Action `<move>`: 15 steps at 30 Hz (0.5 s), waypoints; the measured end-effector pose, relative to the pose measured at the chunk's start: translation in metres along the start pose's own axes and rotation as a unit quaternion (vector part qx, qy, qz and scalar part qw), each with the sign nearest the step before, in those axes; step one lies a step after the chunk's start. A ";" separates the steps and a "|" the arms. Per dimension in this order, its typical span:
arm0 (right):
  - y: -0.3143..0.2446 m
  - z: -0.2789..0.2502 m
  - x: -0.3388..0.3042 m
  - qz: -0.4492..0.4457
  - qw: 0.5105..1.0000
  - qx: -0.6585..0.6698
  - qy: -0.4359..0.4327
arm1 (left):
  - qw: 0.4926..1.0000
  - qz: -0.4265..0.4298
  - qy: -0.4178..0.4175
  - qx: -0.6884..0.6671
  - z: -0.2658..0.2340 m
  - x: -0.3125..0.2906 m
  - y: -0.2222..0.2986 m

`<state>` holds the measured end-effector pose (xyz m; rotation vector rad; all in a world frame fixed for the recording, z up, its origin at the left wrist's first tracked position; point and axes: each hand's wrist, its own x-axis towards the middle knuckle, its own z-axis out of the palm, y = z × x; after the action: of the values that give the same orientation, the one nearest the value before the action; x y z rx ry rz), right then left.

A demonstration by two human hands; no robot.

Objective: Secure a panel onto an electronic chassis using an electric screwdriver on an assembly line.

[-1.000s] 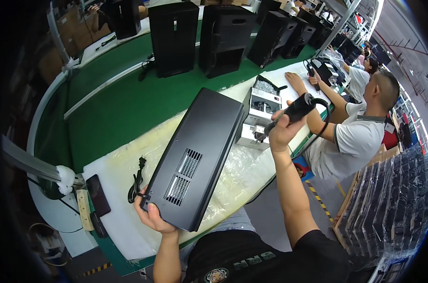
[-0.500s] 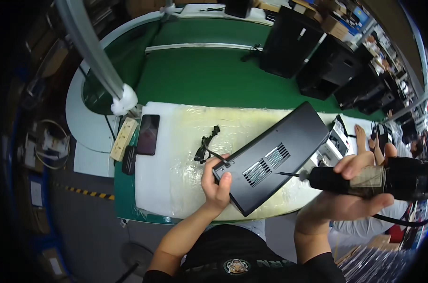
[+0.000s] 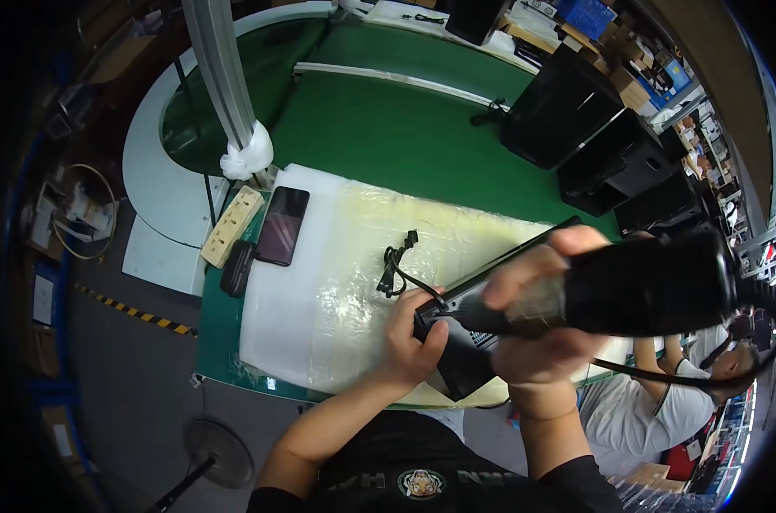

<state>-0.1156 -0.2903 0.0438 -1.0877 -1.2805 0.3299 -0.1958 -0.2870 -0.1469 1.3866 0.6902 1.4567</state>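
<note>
A person stands at a workbench, seen from above, both bare forearms coming in from the near edge. The right hand is wrapped around a thick black cylindrical electric screwdriver, fingers curled over the top of its body and thumb underneath, held close to the camera so it looks large and blurred; its narrow tip end points left toward the near corner of a flat black metal computer case. A black coiled cord runs off the tool's right end. The left hand grips that near left corner of the case, fingers bent and pressed together against its edge, thumb on the side. The case lies near the middle right of a white foam mat covered with clear plastic film, and much of it is hidden behind the tool and hands. Just left of the case, on the mat, lies a short bundled black cable. Farther left, a dark smartphone rests at the mat's edge, with a cream power strip just beside it. Beyond the mat runs a green conveyor belt, with several upright black computer towers at its far right. Another person in a white shirt works at the right.
</note>
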 end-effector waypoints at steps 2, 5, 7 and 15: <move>0.007 0.003 -0.001 -0.010 1.000 0.018 -0.012 | 1.000 -0.011 0.009 -0.009 0.004 -0.003 -0.001; 0.015 0.007 -0.002 -0.041 0.999 0.010 -0.001 | 1.000 0.006 0.014 0.018 0.003 -0.001 -0.002; 0.019 0.009 -0.004 -0.049 0.999 0.008 0.013 | 0.999 0.016 0.014 0.036 0.000 0.000 0.000; 0.011 0.019 -0.008 -0.036 0.999 -0.019 0.025 | 0.998 0.048 0.031 0.034 0.002 0.004 -0.001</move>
<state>-0.1307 -0.2819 0.0282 -1.0717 -1.2830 0.2240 -0.1931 -0.2833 -0.1455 1.4489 0.7269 1.5701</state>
